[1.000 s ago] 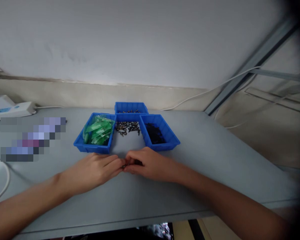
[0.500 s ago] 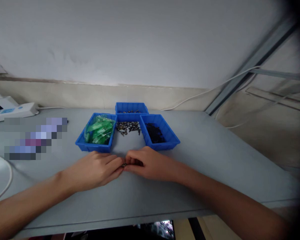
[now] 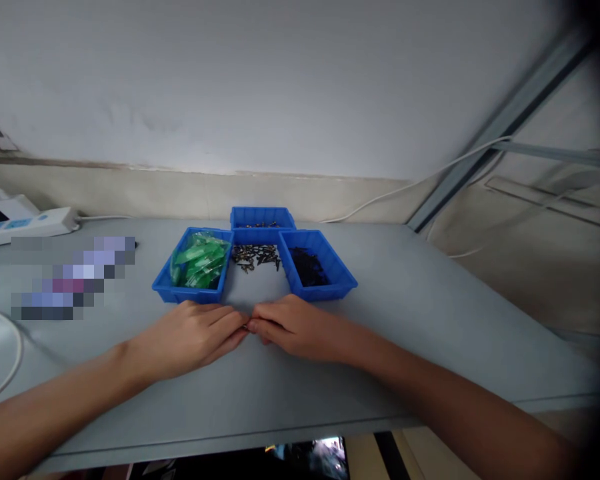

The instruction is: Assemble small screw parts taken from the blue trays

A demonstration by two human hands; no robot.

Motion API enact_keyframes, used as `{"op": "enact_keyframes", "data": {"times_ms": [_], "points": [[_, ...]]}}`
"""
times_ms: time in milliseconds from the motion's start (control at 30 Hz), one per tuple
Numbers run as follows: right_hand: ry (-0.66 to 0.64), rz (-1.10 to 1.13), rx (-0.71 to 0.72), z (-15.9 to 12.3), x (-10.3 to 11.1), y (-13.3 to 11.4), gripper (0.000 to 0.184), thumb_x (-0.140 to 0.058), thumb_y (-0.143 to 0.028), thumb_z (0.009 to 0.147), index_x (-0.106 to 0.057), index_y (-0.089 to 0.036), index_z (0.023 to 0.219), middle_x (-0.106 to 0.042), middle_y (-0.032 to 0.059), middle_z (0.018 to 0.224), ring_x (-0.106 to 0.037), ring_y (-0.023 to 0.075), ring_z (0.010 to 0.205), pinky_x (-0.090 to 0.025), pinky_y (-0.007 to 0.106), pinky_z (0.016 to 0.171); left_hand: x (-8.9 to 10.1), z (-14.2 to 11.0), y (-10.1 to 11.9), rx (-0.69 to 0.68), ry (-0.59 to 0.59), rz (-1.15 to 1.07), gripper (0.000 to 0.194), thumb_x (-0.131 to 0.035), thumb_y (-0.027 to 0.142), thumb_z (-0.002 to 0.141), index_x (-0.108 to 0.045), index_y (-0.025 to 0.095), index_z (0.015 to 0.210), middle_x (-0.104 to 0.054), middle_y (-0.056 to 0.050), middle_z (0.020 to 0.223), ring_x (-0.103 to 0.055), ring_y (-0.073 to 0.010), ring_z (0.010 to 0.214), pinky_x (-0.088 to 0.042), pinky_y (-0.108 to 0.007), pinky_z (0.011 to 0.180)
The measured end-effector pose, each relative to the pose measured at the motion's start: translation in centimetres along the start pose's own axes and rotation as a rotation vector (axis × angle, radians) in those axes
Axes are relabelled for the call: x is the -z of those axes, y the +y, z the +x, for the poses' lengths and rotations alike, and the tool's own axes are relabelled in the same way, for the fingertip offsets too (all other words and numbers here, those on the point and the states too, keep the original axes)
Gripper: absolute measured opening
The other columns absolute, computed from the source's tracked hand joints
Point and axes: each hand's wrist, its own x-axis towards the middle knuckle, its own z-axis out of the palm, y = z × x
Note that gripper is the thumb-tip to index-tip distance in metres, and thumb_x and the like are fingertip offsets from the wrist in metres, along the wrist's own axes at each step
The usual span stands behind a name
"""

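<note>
My left hand [image 3: 197, 337] and my right hand [image 3: 295, 328] meet fingertip to fingertip above the grey table, just in front of the blue bins. Both are closed in a pinch. Whatever is between the fingers is tiny and almost wholly covered. Beyond the hands lies a loose pile of small dark and brassy metal pieces [image 3: 255, 256], like screws. The left blue bin [image 3: 190, 295] holds green pieces in clear plastic bags [image 3: 200, 260]. In the right blue bin [image 3: 337, 288] are small black pieces [image 3: 307, 267].
A third blue bin [image 3: 263, 217] with small metal pieces stands behind, near the wall. At the left lie a pixelated object [image 3: 83, 273], a white power strip [image 3: 35, 225] and a white cable [image 3: 19, 347]. A metal frame post [image 3: 460, 163] rises at the right.
The fingers of my right hand have closed further against my left fingertips. The small dark metallic piece that showed between them is now mostly hidden. The bins stay in place.
</note>
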Motion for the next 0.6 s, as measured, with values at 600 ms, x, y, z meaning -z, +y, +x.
{"op": "enact_keyframes", "data": {"times_ms": [600], "points": [[0.043, -0.010, 0.000, -0.11, -0.17, 0.10, 0.019, -0.044, -0.031, 0.087, -0.055, -0.017, 0.083, -0.059, -0.0001, 0.070, -0.051, 0.0099, 0.062, -0.033, 0.022, 0.056, -0.04, 0.01, 0.00, 0.030, -0.015, -0.013, 0.025, -0.036, 0.025, 0.092, -0.056, 0.014, 0.084, -0.061, -0.001, 0.069, -0.058, -0.0120, 0.060, -0.046, -0.023, 0.054]]}}
